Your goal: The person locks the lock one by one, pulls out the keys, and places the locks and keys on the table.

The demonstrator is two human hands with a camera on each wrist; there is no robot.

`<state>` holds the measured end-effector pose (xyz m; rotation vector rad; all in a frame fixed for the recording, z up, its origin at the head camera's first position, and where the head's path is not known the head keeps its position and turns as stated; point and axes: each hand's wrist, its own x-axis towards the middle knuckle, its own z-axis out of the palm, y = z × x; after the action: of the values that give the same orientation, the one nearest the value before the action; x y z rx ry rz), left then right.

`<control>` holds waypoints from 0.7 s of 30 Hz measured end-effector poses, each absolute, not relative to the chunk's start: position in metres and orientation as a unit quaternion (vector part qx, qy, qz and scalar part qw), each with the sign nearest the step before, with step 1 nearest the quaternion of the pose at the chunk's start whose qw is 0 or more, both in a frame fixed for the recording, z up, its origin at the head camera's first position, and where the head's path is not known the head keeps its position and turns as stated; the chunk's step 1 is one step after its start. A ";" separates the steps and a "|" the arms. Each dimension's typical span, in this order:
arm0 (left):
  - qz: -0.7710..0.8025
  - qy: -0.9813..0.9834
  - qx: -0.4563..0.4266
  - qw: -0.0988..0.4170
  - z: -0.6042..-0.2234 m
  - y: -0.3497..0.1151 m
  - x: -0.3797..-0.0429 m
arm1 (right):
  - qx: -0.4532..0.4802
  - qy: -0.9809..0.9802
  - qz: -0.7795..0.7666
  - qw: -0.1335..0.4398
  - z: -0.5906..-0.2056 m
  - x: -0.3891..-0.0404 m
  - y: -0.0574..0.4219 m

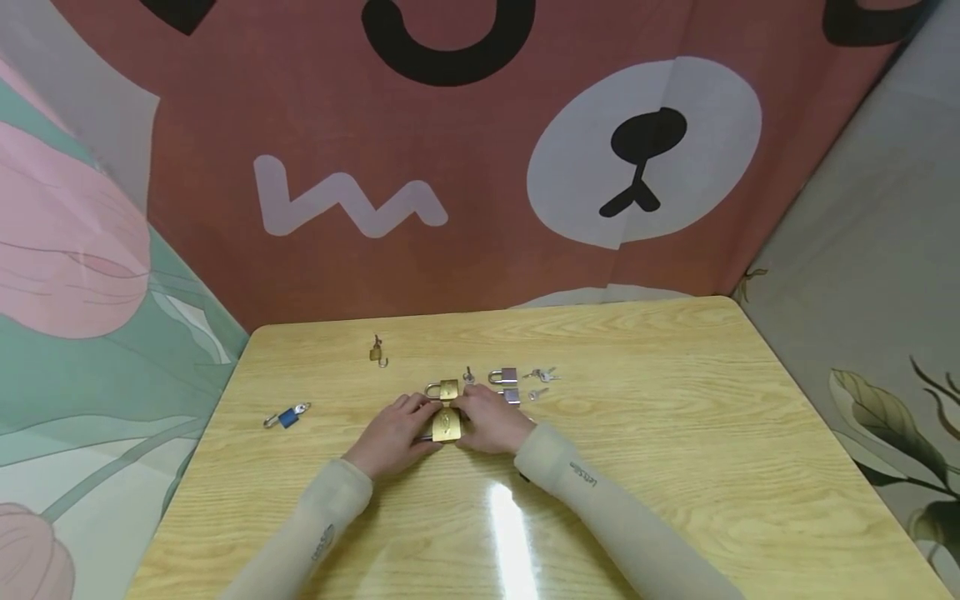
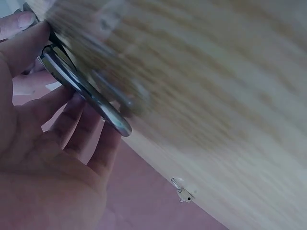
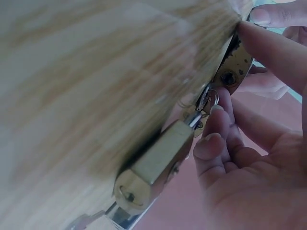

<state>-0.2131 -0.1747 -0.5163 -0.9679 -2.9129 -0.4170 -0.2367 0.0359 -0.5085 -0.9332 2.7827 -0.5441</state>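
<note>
A large brass padlock point(image 1: 446, 425) lies near the table's middle, between both hands. My left hand point(image 1: 393, 437) grips it from the left, thumb on the near side and fingers on the far side. Its steel shackle point(image 2: 91, 93) stretches across my left fingers. From the right, my right hand point(image 1: 497, 419) holds the same padlock, with the thumb at its near edge. In the right wrist view the padlock's keyhole end point(image 3: 230, 72) faces that hand, whose curled fingers are right at a small metal ring point(image 3: 213, 99). A smaller brass padlock point(image 1: 448, 389) lies just beyond the fingertips.
Two silver padlocks point(image 1: 507, 376) lie behind my right hand, with loose keys point(image 1: 546, 374) to their right. Another key point(image 1: 468, 375) sits by the smaller brass padlock. A blue padlock point(image 1: 288, 417) lies at the left, and a tiny brass padlock point(image 1: 376, 354) farther back.
</note>
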 end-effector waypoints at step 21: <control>-0.192 -0.965 -0.157 0.090 -0.488 -0.247 -0.225 | -0.344 0.904 -0.254 0.027 -0.495 -0.241 0.035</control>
<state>-0.2246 -0.2471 -0.4882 -0.4663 -2.8682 -0.5699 -0.2412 0.0350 -0.4947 -1.0616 2.7911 -0.7857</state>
